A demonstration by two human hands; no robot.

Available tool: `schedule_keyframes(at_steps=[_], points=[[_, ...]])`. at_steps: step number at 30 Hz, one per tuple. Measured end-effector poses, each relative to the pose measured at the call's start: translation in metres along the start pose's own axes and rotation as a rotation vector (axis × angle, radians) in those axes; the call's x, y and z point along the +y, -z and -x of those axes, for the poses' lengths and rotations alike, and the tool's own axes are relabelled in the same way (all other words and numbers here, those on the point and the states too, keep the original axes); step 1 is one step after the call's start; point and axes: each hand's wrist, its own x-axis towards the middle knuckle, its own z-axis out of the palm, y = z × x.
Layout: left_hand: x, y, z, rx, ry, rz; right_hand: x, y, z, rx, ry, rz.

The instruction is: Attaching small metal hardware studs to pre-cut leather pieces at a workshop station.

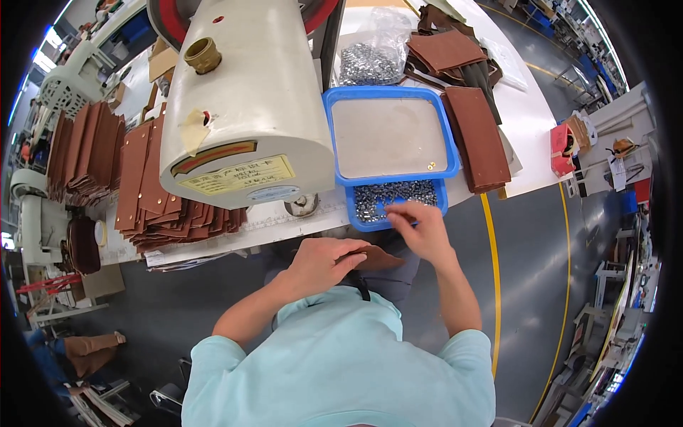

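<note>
My left hand point(324, 257) lies on a brown leather piece point(380, 258) held at my lap, just under the table edge. My right hand point(420, 226) reaches forward with its fingers pinched over the near compartment of a blue tray point(388, 92), which holds several small silver rivets point(395, 194). Whether a rivet sits between the fingertips is too small to tell. The tray's large upper compartment is nearly bare, with a tiny gold piece point(431, 165) in its corner.
A large cream-coloured machine head point(242, 107) looms over the table at left-centre. Stacks of brown leather pieces point(153, 192) lie left of it, more point(480, 135) lie right of the tray. A clear bag of rivets point(370, 60) sits behind the tray.
</note>
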Motion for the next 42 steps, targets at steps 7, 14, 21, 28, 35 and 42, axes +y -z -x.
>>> schedule_keyframes(at_steps=[7,14,21,28,35,42], points=[[-0.008,-0.001,0.008,-0.032,0.010,0.083,0.022,-0.001,-0.030,0.248,0.152,0.714],[-0.015,0.000,0.020,-0.007,0.021,0.115,0.030,-0.006,-0.036,0.252,0.198,0.806],[-0.020,-0.006,0.022,0.172,-0.261,0.063,0.022,-0.011,-0.032,0.296,0.167,0.699],[-0.025,-0.008,0.021,0.294,-0.456,0.050,0.035,-0.015,-0.037,0.254,0.319,0.737],[-0.024,-0.004,0.023,0.362,-0.588,-0.010,0.036,-0.011,-0.041,0.268,0.392,0.795],[-0.023,-0.005,0.022,0.373,-0.620,-0.003,0.034,-0.011,-0.040,0.301,0.279,0.705]])
